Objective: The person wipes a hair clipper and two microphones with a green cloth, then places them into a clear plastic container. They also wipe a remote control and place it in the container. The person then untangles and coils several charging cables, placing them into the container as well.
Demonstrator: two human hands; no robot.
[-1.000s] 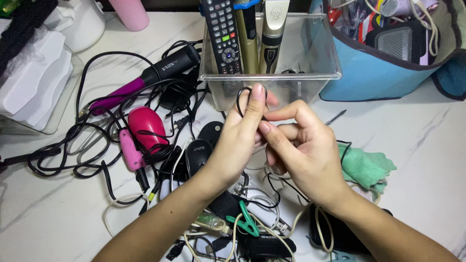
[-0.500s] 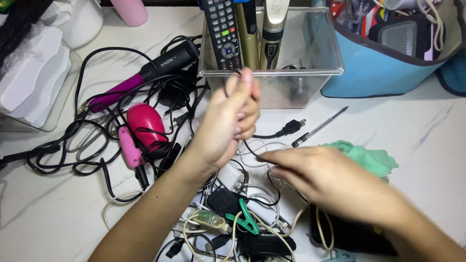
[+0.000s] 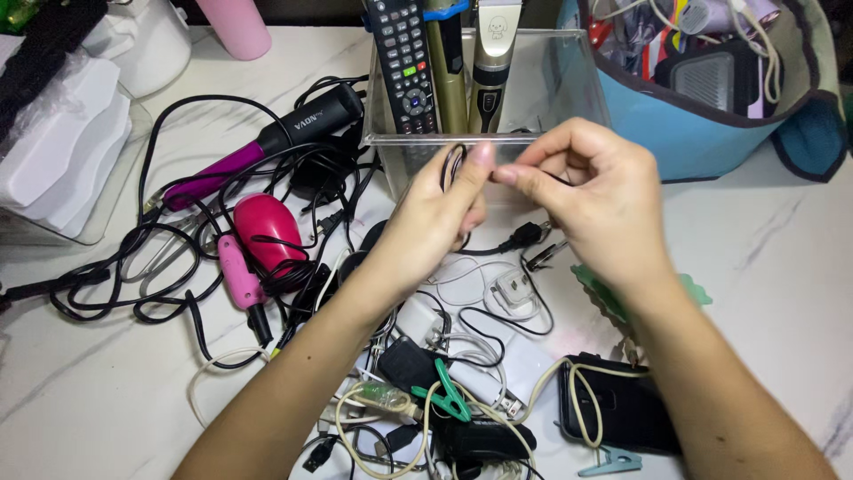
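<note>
Both hands meet just in front of the clear plastic box (image 3: 569,98), above a pile of cables on the white marble table (image 3: 764,267). Left hand (image 3: 435,222) is closed around a thin black cable (image 3: 451,164), looped at the fingertips. Right hand (image 3: 591,191) pinches toward the same loop, thumb and forefinger nearly together, probably touching the cable but blurred. Cable's plug end (image 3: 526,236) hangs below the hands. Box holds a remote (image 3: 402,62) and a trimmer (image 3: 494,62). Pink hair dryer (image 3: 265,233) lies left, blue bag (image 3: 702,116) right

remote control (image 3: 400,62) in clear bin (image 3: 569,89); cable tangle (image 3: 222,258) left
</note>
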